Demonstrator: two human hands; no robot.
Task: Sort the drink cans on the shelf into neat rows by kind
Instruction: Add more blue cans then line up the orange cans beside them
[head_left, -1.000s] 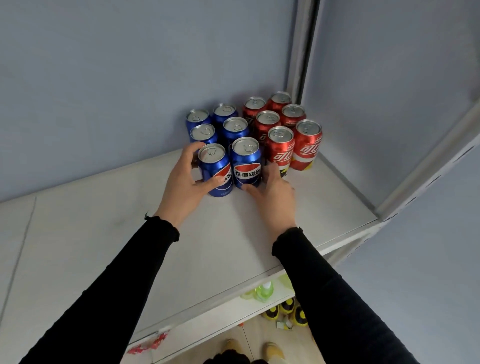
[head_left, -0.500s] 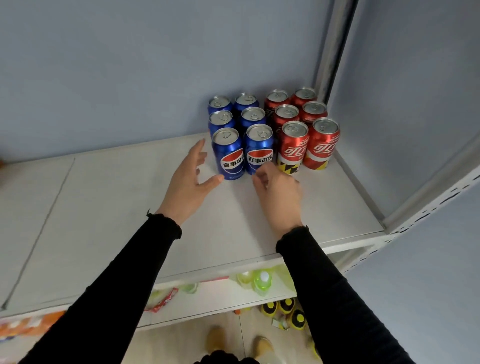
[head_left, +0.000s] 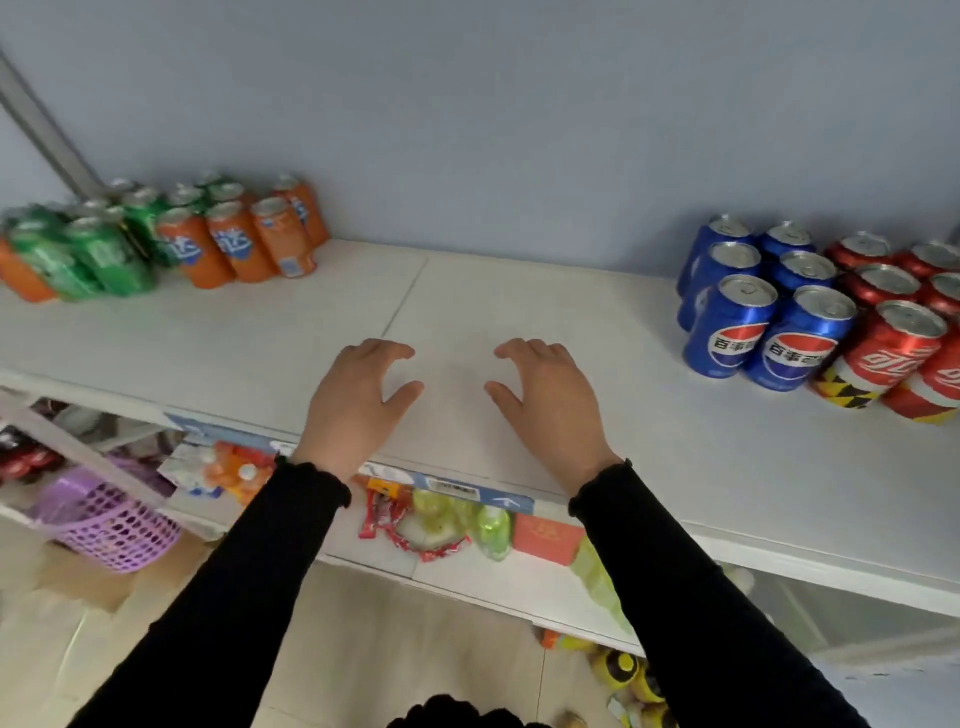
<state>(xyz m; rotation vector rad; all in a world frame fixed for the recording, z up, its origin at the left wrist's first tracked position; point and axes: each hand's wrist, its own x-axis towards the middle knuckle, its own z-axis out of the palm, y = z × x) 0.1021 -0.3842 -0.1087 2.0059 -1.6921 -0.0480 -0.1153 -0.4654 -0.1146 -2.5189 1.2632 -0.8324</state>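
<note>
Blue Pepsi cans (head_left: 758, 306) stand in two straight rows at the right of the white shelf (head_left: 519, 306), with red cola cans (head_left: 901, 322) in rows right beside them. At the far left, orange cans (head_left: 244, 239) and green cans (head_left: 88, 249) are grouped together, blurred. My left hand (head_left: 353, 400) and my right hand (head_left: 550, 400) hover over the middle of the shelf, fingers spread and curved, holding nothing, far from both can groups.
A lower shelf (head_left: 467, 577) holds snack packets, small green bottles and a red box. A purple perforated basket (head_left: 104, 519) sits at lower left. The blue wall backs the shelf; a metal upright (head_left: 41, 124) rises at the far left.
Both hands have come off the blue cans and drawn back to the shelf's middle. The view has swung left, bringing the orange and green cans into sight.
</note>
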